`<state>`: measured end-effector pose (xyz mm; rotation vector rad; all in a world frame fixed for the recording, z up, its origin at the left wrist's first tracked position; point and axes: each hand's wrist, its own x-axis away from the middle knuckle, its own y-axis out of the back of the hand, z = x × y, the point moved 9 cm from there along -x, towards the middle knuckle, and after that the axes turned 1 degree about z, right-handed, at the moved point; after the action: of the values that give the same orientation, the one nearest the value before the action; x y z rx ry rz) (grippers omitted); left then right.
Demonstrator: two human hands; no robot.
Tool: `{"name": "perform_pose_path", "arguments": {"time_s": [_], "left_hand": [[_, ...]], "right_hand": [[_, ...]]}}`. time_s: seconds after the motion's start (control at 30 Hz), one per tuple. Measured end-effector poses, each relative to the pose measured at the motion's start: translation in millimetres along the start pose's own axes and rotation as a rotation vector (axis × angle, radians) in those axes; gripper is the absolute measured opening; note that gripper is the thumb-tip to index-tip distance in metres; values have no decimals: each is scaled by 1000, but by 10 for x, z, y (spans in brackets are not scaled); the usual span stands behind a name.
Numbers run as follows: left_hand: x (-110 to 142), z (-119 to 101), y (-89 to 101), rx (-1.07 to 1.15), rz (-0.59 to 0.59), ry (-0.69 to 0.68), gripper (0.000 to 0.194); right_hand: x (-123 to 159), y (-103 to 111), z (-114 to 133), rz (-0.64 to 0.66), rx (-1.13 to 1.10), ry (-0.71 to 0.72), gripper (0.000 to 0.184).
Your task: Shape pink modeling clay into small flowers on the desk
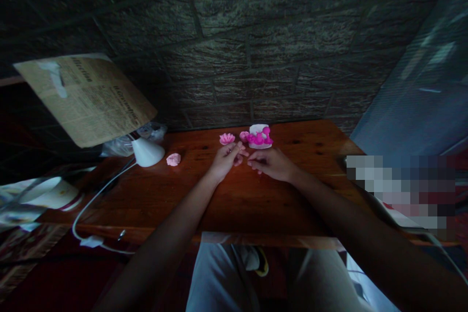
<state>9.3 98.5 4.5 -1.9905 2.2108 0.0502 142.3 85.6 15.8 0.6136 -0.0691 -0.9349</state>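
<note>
My left hand (pixel 229 158) is held over the wooden table (pixel 175 200), its thumb and fingers closed in a pinch. Close beside it, my right hand (pixel 269 162) also has its fingertips pressed together. Whatever either pinch holds is too small to make out. Just beyond the left hand lies a pink flower shape with pointed petals (pixel 227 138). A rounded pink piece (pixel 244 135) is to its right. Bright pink lumps (pixel 260 137) rest on a white sheet (pixel 255 129) behind the right hand. Farther left sits a pale pink lump (pixel 173 159).
A lamp with a white base (pixel 148 152) and a printed paper shade (pixel 91 100) stands at the left. Its white cord (pixel 93 195) runs over the front edge. A paper cup (pixel 54 194) lies at the left edge. A dark brick wall (pixel 226 58) rises behind.
</note>
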Motion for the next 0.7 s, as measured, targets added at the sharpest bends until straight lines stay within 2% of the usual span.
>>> {"name": "perform_pose_path", "arguments": {"time_s": [0.27,0.53,0.7], "left_hand": [[14,-69,-25,-47,16,-60,52],[2,22,-3,13,0,24,51],[17,-39,-37,-6,17,-24,52]], "right_hand": [[4,-6,11,3,28,-2,12],[12,-13,52,26,45,28,15],[6,-20,40,19,47,29,13]]}}
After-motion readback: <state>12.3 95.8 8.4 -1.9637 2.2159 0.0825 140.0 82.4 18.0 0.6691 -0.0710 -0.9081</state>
